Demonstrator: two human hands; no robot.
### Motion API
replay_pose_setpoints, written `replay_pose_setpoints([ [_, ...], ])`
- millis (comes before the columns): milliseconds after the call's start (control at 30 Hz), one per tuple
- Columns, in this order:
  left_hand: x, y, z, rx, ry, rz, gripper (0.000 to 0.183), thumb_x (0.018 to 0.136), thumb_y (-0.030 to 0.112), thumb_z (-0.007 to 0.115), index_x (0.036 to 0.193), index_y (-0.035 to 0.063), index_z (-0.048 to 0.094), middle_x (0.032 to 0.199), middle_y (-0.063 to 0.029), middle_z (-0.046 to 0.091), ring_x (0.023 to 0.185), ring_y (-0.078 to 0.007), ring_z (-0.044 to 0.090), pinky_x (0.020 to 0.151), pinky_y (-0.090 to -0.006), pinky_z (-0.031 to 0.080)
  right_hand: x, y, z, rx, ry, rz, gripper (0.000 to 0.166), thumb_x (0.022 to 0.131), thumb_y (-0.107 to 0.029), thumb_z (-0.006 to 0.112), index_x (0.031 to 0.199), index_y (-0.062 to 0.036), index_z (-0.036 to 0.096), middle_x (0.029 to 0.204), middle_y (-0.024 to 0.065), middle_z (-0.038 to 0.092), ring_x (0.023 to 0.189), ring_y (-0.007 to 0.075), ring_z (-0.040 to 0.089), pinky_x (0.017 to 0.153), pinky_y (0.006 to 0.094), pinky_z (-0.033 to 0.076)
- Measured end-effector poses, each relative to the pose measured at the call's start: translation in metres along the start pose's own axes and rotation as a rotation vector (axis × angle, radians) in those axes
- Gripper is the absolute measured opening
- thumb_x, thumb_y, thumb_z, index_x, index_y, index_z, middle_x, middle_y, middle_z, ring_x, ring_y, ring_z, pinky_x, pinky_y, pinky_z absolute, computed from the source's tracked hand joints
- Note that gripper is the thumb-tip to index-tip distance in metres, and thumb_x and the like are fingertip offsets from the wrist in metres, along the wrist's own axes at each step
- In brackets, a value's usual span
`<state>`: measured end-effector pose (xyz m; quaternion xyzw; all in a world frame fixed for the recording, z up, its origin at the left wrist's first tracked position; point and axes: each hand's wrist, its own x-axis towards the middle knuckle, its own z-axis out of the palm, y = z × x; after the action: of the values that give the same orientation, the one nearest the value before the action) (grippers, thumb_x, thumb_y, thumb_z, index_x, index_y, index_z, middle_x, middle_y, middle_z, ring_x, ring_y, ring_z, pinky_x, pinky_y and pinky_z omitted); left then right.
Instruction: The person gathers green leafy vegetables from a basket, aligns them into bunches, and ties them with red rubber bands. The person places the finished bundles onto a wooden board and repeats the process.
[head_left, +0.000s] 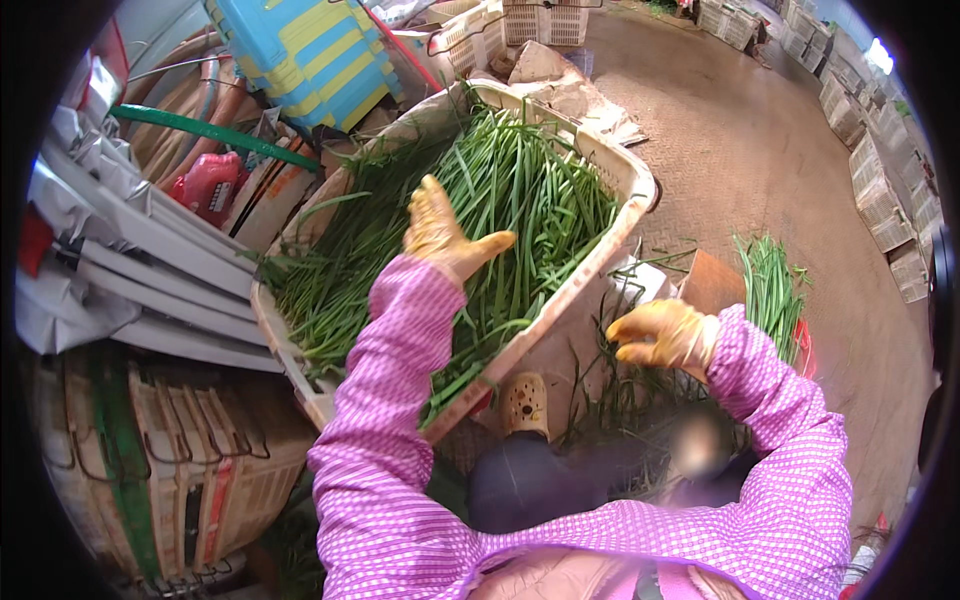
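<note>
A large pale plastic crate (562, 304) stands before me, heaped with long green leafy stalks (517, 172) that look like chives. Over the heap is my left hand (446, 232) in a yellowish glove, thumb and fingers apart, nothing held. My right hand (660, 336), gloved alike, is outside the crate's right side, fingers slightly bent with a gap to the thumb, and it grips nothing. Loose green blades (630, 390) lie on the floor below it. A bundle of green stalks (772, 289) stands to the right, beyond my right wrist, with something red at its lower end.
Stacked crates (180, 465) are at lower left, under grey sheeting (165, 262). Blue and yellow plastic stools (322, 60), a green bar (214, 135) and a red container (210, 184) lie beyond. A brown block (709, 281) is near my right hand. More crates (881, 191) line the far right.
</note>
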<state>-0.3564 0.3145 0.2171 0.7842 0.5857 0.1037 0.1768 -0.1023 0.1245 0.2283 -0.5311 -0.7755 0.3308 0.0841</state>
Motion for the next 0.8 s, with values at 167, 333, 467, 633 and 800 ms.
replay_pose_setpoints([
  [167,0.095,0.015,0.033,0.218,-0.106,-0.129,0.137,0.055,0.065,0.073,0.140,0.0012,-0.013,0.148,-0.0219,-0.002,0.139,-0.0309,0.000,0.112,-0.0422,0.008,0.041,-0.008,0.004,0.053,-0.166,-0.088,0.027,0.079,-0.027,0.062,0.098,-0.0079,0.061,0.080,0.0165,0.062,0.081,0.0357,0.060,0.070,0.0441,0.047],
  [333,0.146,-0.004,0.048,0.154,-0.344,-0.220,0.133,0.057,0.050,0.078,0.141,0.0042,-0.014,0.147,-0.0209,0.012,0.137,-0.0306,0.014,0.111,-0.0372,0.018,0.049,0.029,-0.009,-0.023,-0.198,0.030,0.029,0.081,-0.025,0.061,0.101,-0.0049,0.060,0.082,0.0181,0.062,0.082,0.0364,0.059,0.072,0.0436,0.047],
  [467,0.152,-0.010,0.048,0.154,-0.332,-0.275,0.138,0.053,0.049,0.081,0.140,0.0089,-0.018,0.147,-0.0225,0.008,0.137,-0.0340,0.011,0.111,-0.0413,0.017,0.061,0.041,-0.005,0.052,-0.079,-0.021,0.027,0.081,-0.024,0.060,0.100,-0.0046,0.060,0.083,0.0187,0.062,0.083,0.0362,0.059,0.072,0.0434,0.047],
  [633,0.144,0.003,0.055,0.037,-0.432,-0.327,0.139,0.056,0.040,0.082,0.136,0.0099,-0.028,0.147,-0.0243,0.011,0.134,-0.0340,0.023,0.108,-0.0362,0.026,0.083,0.036,0.003,0.135,-0.006,-0.227,0.019,0.079,-0.021,0.062,0.092,-0.0064,0.061,0.076,0.0137,0.061,0.075,0.0348,0.060,0.067,0.0417,0.049],
  [800,0.150,-0.033,0.052,-0.116,-0.217,-0.255,0.099,0.061,0.011,0.074,0.143,0.0064,0.017,0.116,-0.0138,0.058,0.103,-0.0254,0.058,0.094,-0.0292,0.041,0.108,0.031,-0.032,0.598,0.281,-0.247,0.021,0.085,-0.016,0.062,0.098,0.0000,0.063,0.086,0.0106,0.067,0.078,0.0213,0.064,0.069,0.0315,0.051],
])
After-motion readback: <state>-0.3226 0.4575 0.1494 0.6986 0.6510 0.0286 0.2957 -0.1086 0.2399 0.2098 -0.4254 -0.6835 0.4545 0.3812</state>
